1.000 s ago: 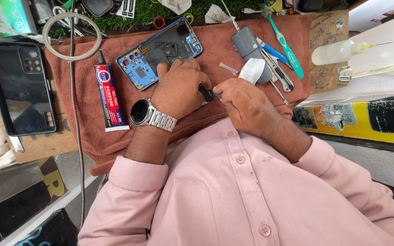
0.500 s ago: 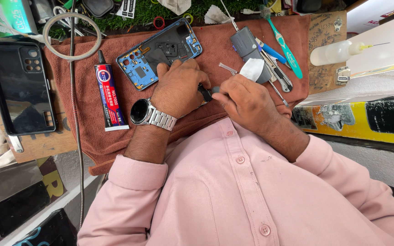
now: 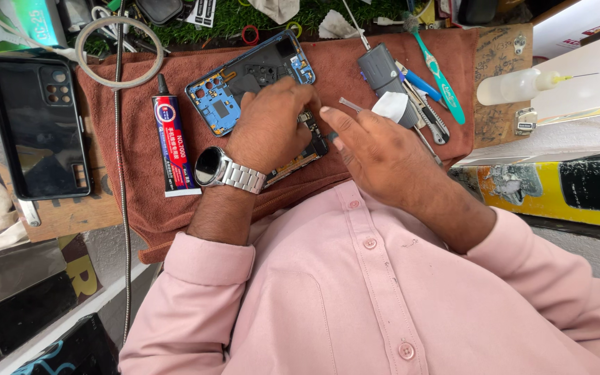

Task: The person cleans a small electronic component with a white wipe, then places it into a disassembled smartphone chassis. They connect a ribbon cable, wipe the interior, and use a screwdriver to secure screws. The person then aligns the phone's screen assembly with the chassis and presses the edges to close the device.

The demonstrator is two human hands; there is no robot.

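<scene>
An opened phone [image 3: 225, 97] with a blue inner frame and bare circuit parts lies on a brown cloth [image 3: 140, 173]. My left hand [image 3: 272, 128], a metal watch [image 3: 225, 170] on its wrist, rests over the phone's near end with curled fingers pressing and holding it. My right hand [image 3: 376, 149] is just right of the phone, its index finger stretched toward the phone's edge. A tiny dark tip shows by the thumb, but whether that hand holds a tool is hidden. Thin tweezers [image 3: 350, 105] lie just beyond its fingertips.
A red-and-blue glue tube [image 3: 173, 149] lies left of the phone. A black phone back [image 3: 36, 135] sits at far left beside a coiled cable [image 3: 119, 59]. A grey block [image 3: 380, 69], white pad [image 3: 392, 106], teal toothbrush [image 3: 439, 69] and pens lie right; a squeeze bottle [image 3: 519, 87] is further right.
My left hand has slid further up onto the opened phone. My right hand has drawn apart from the left and stretched out its index finger. The dark tool between them is no longer plainly seen.
</scene>
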